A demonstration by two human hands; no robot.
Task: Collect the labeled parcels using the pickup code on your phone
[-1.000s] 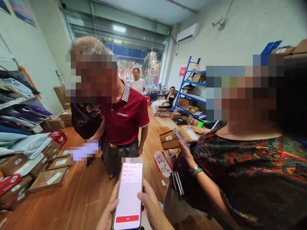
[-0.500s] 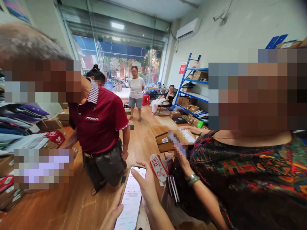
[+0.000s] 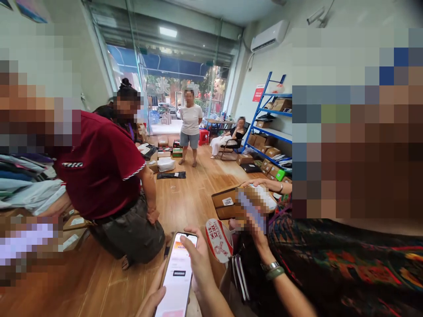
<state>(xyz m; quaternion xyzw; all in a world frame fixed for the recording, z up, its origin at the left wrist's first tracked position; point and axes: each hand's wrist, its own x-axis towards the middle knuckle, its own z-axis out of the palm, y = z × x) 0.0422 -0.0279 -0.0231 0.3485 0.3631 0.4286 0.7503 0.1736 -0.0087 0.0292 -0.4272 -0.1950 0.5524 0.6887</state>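
Note:
A smartphone (image 3: 176, 288) with a lit white screen is held upright at the bottom middle. My left hand (image 3: 152, 293) grips its left edge, thumb lying along the side of the screen. On the other side my right hand (image 3: 200, 259) wraps around the upper right edge, with its thumb over the top of the screen. A small dark pop-up box shows mid-screen; its text is too small to read. Just right of the phone is a round red-and-white hand fan (image 3: 220, 240).
A person in a dark red shirt (image 3: 105, 167) bends at the left beside parcels. Close on the right, a person in a patterned top holds a blurred-out device and a brown parcel (image 3: 224, 202). Blue shelving (image 3: 264, 110) with boxes lines the right wall. More parcels (image 3: 165, 164) lie on the floor ahead.
The phone screen now shows a different page, with orange at the top and a darker pop-up. The person in red has bent further down to the left. Both my hands keep hold of the phone.

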